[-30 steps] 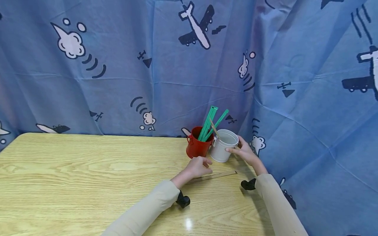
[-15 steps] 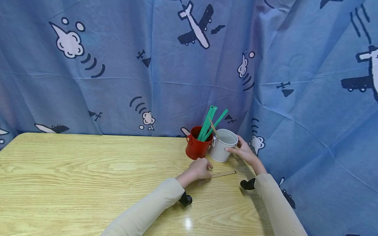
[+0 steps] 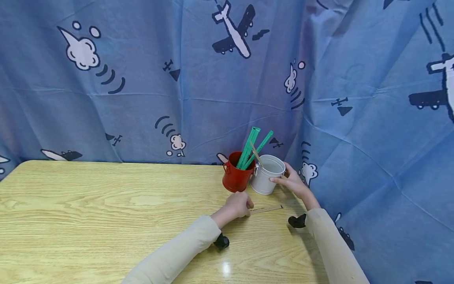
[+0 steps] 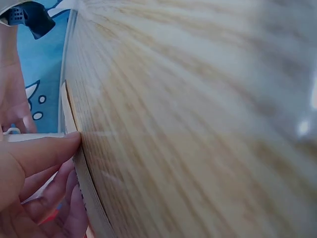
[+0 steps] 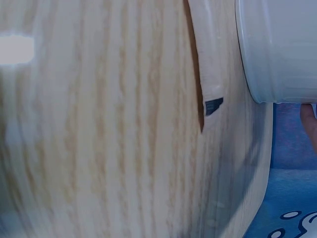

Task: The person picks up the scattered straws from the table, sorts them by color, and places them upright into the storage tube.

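Observation:
A long, thin tan paper packet (image 3: 266, 209) with print and a dark mark at its far end lies on the table. My left hand (image 3: 238, 204) pinches its near part; the left wrist view has the thumb (image 4: 47, 151) against the packet (image 4: 91, 193) and the other fingers curled at its far side. My right hand (image 3: 292, 182) grips the right side of a small white bucket (image 3: 261, 182), thumb in front and fingers behind. Another tan packet (image 3: 256, 154) leans out of that bucket. Beside it a red bucket (image 3: 234, 179) holds several green packets (image 3: 248, 148).
Both buckets stand near the back right corner of the wood-grain table (image 3: 106, 213). A blue curtain (image 3: 142, 79) printed with planes and clouds hangs behind and along the right side.
My left hand has moved slightly right along the tan packet and its fingers have closed on it. The right hand keeps its grip on the white bucket.

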`<control>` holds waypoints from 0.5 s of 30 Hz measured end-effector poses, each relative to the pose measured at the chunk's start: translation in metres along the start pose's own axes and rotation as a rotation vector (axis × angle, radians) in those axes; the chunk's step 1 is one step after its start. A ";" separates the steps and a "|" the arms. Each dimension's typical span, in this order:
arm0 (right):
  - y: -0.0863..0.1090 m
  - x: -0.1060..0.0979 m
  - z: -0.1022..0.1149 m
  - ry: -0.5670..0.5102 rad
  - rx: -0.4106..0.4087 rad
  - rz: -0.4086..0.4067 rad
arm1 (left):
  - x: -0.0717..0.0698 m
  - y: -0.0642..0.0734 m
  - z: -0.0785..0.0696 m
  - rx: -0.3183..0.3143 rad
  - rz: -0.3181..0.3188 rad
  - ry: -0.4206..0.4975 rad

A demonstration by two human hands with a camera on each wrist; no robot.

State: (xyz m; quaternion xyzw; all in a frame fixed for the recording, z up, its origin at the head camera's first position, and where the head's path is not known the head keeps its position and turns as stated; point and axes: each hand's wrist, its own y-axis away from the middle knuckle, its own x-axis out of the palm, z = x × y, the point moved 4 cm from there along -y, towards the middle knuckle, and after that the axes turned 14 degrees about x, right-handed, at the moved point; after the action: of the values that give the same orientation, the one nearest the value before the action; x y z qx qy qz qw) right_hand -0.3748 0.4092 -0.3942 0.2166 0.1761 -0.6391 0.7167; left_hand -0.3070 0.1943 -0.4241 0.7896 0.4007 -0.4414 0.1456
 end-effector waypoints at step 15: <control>0.002 0.001 0.004 0.004 -0.010 0.006 | 0.002 0.004 -0.003 0.060 -0.024 -0.058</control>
State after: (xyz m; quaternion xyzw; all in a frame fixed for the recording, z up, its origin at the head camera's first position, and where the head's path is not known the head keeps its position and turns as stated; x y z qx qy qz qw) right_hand -0.3730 0.4067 -0.3912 0.2148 0.1799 -0.6358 0.7192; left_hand -0.3013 0.1946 -0.4241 0.7755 0.3923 -0.4778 0.1281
